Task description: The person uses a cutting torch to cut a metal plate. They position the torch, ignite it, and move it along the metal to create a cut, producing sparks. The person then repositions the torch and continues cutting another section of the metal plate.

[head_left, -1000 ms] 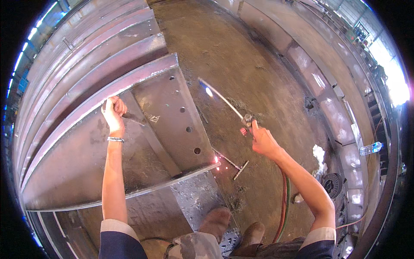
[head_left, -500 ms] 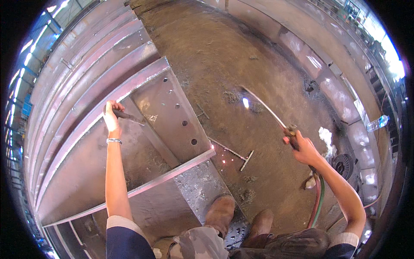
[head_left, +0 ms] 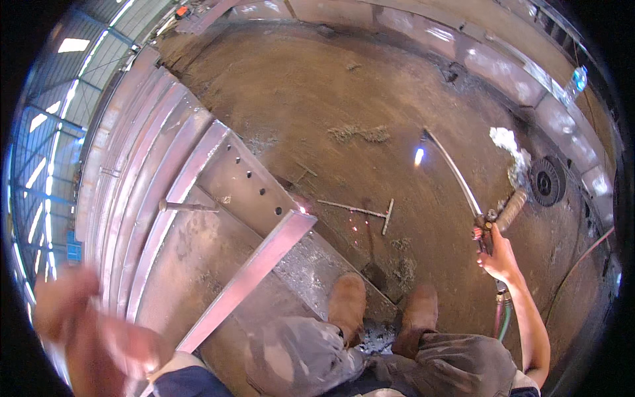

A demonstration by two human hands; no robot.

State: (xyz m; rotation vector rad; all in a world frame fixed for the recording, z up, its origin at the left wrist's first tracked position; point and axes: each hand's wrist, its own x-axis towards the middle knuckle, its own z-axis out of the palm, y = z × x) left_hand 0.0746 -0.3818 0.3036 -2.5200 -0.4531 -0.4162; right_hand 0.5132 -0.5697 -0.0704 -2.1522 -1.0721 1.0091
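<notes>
My right hand (head_left: 501, 259) grips a cutting torch (head_left: 461, 177) by its handle, out over the brown floor on the right. A bright bluish-white flame (head_left: 419, 157) burns at the torch's bent tip, apart from any steel. Red and green hoses run down from its handle. My left hand (head_left: 99, 331) is raised close at the lower left, smeared by motion, so its fingers cannot be read. A short metal bar with a flared end (head_left: 188, 207) rests on the ribbed steel structure (head_left: 218, 172). At the corner of the flanged beam (head_left: 251, 281), a small spot glows.
Beside my boots (head_left: 347, 301) lies a T-shaped rod (head_left: 387, 216) with orange sparks near it. On the right are a black spoked reel (head_left: 548, 180), white crumpled material (head_left: 506, 139) and a curved steel wall (head_left: 493, 76) bearing a plastic bottle (head_left: 577, 83).
My left hand has let go of the metal bar and swung down toward me. The torch has moved right with my right hand, and the view has shifted.
</notes>
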